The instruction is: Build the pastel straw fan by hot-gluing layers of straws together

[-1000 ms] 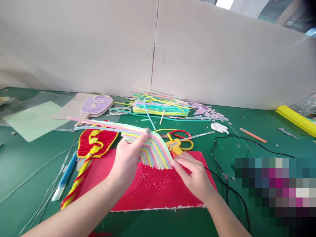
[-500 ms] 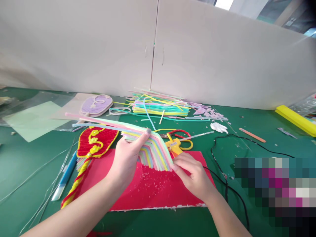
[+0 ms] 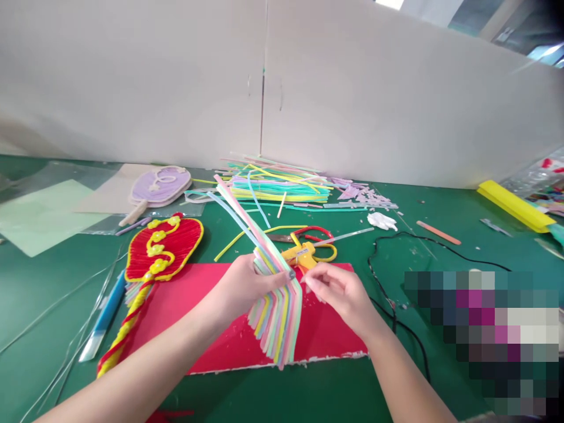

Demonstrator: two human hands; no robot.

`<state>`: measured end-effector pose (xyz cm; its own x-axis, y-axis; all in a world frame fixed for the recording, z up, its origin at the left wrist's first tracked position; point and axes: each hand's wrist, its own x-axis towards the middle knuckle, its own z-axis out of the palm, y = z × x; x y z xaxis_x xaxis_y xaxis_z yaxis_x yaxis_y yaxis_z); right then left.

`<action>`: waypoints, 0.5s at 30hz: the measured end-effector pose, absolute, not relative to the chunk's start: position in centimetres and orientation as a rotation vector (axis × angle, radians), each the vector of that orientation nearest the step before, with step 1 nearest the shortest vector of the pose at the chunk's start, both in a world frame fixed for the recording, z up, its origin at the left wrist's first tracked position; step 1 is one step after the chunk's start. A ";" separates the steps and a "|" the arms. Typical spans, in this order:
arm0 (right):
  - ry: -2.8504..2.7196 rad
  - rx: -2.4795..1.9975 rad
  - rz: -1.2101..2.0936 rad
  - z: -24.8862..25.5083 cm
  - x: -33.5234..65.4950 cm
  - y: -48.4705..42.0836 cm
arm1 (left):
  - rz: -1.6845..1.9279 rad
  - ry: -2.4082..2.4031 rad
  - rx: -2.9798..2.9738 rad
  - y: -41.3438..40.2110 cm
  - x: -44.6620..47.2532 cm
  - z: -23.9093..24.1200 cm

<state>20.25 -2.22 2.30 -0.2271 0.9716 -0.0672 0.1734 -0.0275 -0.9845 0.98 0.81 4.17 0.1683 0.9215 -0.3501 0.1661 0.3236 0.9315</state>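
My left hand [image 3: 259,285] is closed around a folded panel of pastel pipe cleaners [image 3: 275,323] in pink, yellow, blue and green, its thumb lying across the bend. Several long stems reach up and away past the fingers; the short ends fan downward over a red board [image 3: 194,317]. Just right of the panel's edge, my right hand [image 3: 332,291] has its thumb and forefinger pinched together. Whatever sits in that pinch is too small to make out. Behind both hands lie a yellow glue gun [image 3: 304,252] with a clear glue stick and red-and-yellow-handled scissors [image 3: 328,252].
A red fan [image 3: 165,249] with yellow flowers and a purple fan [image 3: 156,188] lie left. Pipe cleaners [image 3: 282,191] are heaped by the partition [image 3: 132,76]. A blue-handled brush [image 3: 106,311], a black cable [image 3: 374,270] and a yellow strip [image 3: 515,205] also lie on the table.
The pipe-cleaner panel has turned, its long stems now pointing up and its short ends lower, nearer me. My right hand has come off the panel's edge into a pinch beside it.
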 end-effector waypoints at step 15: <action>-1.740 -1.164 1.231 1.8 20.2 -1.9 | 0.726 1.258 1.151 0.9 0.9 4.2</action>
